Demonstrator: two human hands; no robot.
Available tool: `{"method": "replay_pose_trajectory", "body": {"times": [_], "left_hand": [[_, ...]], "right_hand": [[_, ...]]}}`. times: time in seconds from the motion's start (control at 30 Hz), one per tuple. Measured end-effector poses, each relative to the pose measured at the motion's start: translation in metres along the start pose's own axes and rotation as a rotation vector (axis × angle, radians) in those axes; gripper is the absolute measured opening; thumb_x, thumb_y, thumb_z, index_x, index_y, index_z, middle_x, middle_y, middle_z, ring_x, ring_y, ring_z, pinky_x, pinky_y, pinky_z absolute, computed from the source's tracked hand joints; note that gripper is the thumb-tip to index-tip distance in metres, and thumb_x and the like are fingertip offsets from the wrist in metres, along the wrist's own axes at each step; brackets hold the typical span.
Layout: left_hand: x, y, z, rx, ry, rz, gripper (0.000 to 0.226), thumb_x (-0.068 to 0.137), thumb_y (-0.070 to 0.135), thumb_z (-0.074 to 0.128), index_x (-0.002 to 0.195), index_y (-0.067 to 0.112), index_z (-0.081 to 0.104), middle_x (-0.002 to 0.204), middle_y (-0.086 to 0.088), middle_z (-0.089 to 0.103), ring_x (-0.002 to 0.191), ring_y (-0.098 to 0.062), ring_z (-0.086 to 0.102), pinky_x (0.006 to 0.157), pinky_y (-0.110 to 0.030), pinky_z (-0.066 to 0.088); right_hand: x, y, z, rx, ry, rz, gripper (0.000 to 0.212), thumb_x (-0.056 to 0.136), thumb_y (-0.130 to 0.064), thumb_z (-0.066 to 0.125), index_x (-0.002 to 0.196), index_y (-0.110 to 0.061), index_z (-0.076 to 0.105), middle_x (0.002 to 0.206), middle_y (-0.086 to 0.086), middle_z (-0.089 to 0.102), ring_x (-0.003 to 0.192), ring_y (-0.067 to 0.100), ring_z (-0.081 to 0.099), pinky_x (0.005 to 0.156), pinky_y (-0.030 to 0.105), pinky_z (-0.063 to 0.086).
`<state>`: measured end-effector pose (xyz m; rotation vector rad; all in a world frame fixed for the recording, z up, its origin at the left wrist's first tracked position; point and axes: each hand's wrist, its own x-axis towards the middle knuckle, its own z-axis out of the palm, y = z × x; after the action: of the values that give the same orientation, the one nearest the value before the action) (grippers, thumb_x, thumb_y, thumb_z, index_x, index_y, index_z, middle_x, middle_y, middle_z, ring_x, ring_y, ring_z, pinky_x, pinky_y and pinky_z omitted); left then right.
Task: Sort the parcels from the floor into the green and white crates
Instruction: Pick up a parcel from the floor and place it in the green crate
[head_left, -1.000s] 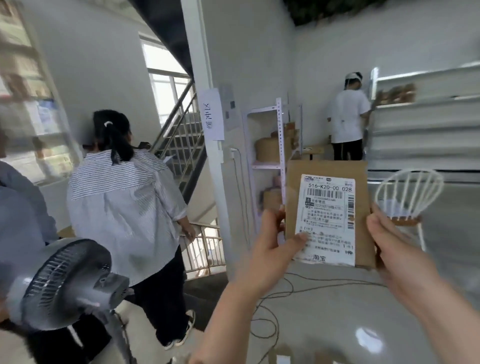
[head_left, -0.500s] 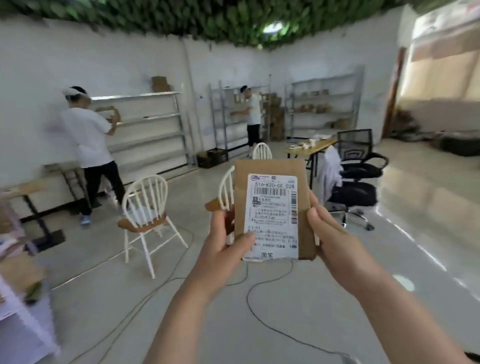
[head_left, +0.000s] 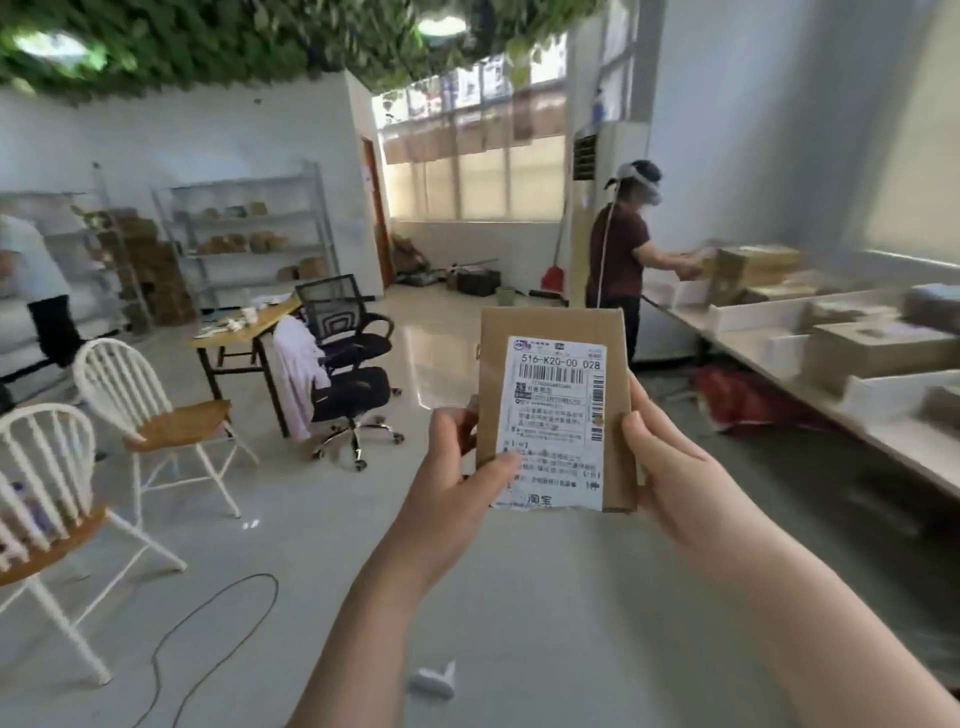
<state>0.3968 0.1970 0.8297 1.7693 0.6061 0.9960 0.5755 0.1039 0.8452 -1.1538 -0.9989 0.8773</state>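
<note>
White walls (head_left: 234, 130) enclose a glossy pale floor (head_left: 457, 332) under a ceiling (head_left: 234, 41) hung with green leaves. Daylight comes through a row of far windows (head_left: 478, 179). Metal shelves (head_left: 249, 234) line the back wall; a wooden desk (head_left: 244, 332), a black office chair (head_left: 353, 384) and two white chairs (head_left: 176, 423) stand on the left. A cable (head_left: 260, 575) loops across the floor.

Both bare forearms reach forward, converging. Left hand (head_left: 457, 470) pinches the parcel (head_left: 545, 325) at its lower left corner, thumb across the front. Right hand (head_left: 670, 467) grips the right edge, thumb forward, fingers hidden behind.
</note>
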Motion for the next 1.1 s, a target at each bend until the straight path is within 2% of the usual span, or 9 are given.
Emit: {"method": "replay_pose_trajectory", "body": {"times": [0.13,0.27,0.4,0.5,0.67,0.77,0.87,0.97,1.1], "left_hand": [[0.022,0.013,0.114,-0.053,-0.152,0.03,0.028,0.086,0.034,0.06,0.106,0.037,0.04,0.104,0.032,0.06,0.097,0.014,0.058,0.071,-0.004,0.047],[0.031,0.024,0.224,-0.119,-0.312,0.077,0.026,0.093,0.017,0.057,0.103,0.034,0.041,0.091,0.039,0.06,0.087,0.016,0.06,0.064,-0.003,0.045],[0.03,0.032,0.324,-0.192,-0.47,0.092,0.024,0.092,0.016,0.059,0.105,0.028,0.043,0.101,0.024,0.065,0.091,0.007,0.064,0.068,-0.008,0.049],[0.024,0.04,0.392,-0.23,-0.623,0.115,0.021,0.092,0.016,0.059,0.103,0.023,0.043,0.099,0.024,0.068,0.09,0.004,0.066,0.068,-0.01,0.051],[0.01,0.053,0.493,-0.31,-0.9,0.132,0.033,0.083,0.031,0.061,0.107,0.02,0.04,0.104,0.022,0.067,0.097,-0.001,0.066,0.074,-0.016,0.053],[0.002,0.058,0.545,-0.345,-1.055,0.12,0.029,0.091,0.026,0.06,0.109,0.019,0.039,0.105,0.02,0.067,0.1,-0.002,0.065,0.077,-0.017,0.053],[-0.006,0.065,0.591,-0.38,-1.191,0.093,0.025,0.094,0.016,0.057,0.109,0.017,0.038,0.104,0.016,0.069,0.1,-0.007,0.067,0.077,-0.02,0.055],[-0.015,0.071,0.629,-0.386,-1.3,0.089,0.027,0.093,0.016,0.057,0.111,0.019,0.037,0.103,0.016,0.069,0.1,-0.007,0.067,0.078,-0.023,0.056],[-0.026,0.07,0.668,-0.42,-1.409,0.092,0.025,0.094,0.018,0.056,0.11,0.023,0.038,0.101,0.021,0.067,0.098,0.0,0.066,0.072,-0.013,0.053]], "right_hand": [[-0.044,-0.021,-0.103,-0.002,0.17,-0.015,0.043,0.1,-0.028,0.037,0.13,-0.06,0.037,0.123,-0.018,0.063,0.114,0.01,0.061,0.104,0.046,0.042],[-0.096,-0.036,-0.2,-0.036,0.331,-0.003,0.047,0.099,-0.03,0.041,0.139,-0.054,0.032,0.116,-0.021,0.066,0.105,0.006,0.065,0.095,0.036,0.049],[-0.153,-0.046,-0.279,-0.06,0.464,-0.005,0.048,0.099,-0.031,0.041,0.138,-0.055,0.031,0.114,-0.021,0.067,0.103,0.005,0.065,0.087,0.031,0.052],[-0.198,-0.051,-0.327,-0.047,0.589,-0.002,0.049,0.094,-0.033,0.046,0.136,-0.054,0.033,0.113,-0.019,0.068,0.104,0.007,0.066,0.084,0.03,0.054],[-0.271,-0.05,-0.386,-0.029,0.799,-0.015,0.051,0.082,-0.036,0.052,0.128,-0.056,0.039,0.112,-0.013,0.07,0.101,0.009,0.067,0.078,0.027,0.056],[-0.304,-0.045,-0.414,-0.02,0.968,0.002,0.045,0.091,-0.032,0.048,0.129,-0.055,0.039,0.113,-0.011,0.07,0.103,0.011,0.067,0.082,0.031,0.054],[-0.333,-0.045,-0.436,-0.016,1.105,0.012,0.036,0.095,-0.031,0.045,0.119,-0.058,0.042,0.109,-0.013,0.071,0.098,0.009,0.068,0.076,0.029,0.055],[-0.356,-0.043,-0.452,-0.006,1.22,0.032,0.033,0.098,-0.031,0.042,0.109,-0.062,0.046,0.107,-0.018,0.071,0.095,0.004,0.068,0.079,0.03,0.053],[-0.378,-0.034,-0.467,-0.018,1.325,0.073,0.04,0.099,-0.033,0.041,0.092,-0.071,0.052,0.107,-0.024,0.068,0.099,0.002,0.066,0.088,0.033,0.051]]}}
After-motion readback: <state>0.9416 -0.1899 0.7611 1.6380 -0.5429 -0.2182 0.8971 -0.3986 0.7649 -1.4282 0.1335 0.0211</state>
